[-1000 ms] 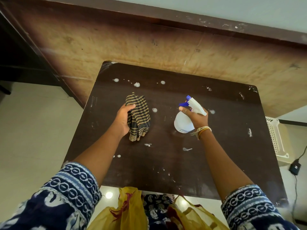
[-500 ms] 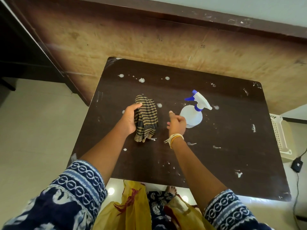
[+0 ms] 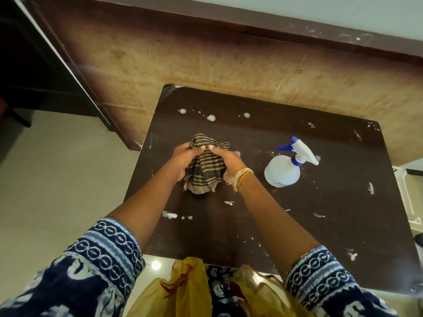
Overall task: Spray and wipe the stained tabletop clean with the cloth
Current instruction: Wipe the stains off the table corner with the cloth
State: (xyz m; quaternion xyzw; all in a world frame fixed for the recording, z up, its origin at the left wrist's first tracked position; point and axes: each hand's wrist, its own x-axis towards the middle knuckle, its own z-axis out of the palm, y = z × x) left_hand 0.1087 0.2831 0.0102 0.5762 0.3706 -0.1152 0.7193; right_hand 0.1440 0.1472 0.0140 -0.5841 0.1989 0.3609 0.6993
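Note:
A dark brown tabletop point(image 3: 297, 225) is spotted with white stains and droplets. Over its left middle, a bunched cloth point(image 3: 204, 170) with dark and tan stripes is gripped from both sides: my left hand point(image 3: 183, 159) holds its left edge, my right hand point(image 3: 226, 162) its right edge. A white spray bottle point(image 3: 283, 169) with a blue trigger and collar stands upright on the table to the right of my hands, untouched.
A brown wooden panel point(image 3: 229, 58) rises right behind the table's far edge. A white slatted plastic object point(image 3: 409, 202) sits off the right edge. Pale tiled floor point(image 3: 57, 179) lies to the left, with dark furniture point(image 3: 29, 65) at far left.
My right hand let go of the spray bottle, leaving it standing on the table, and moved left to grip the cloth together with my left hand.

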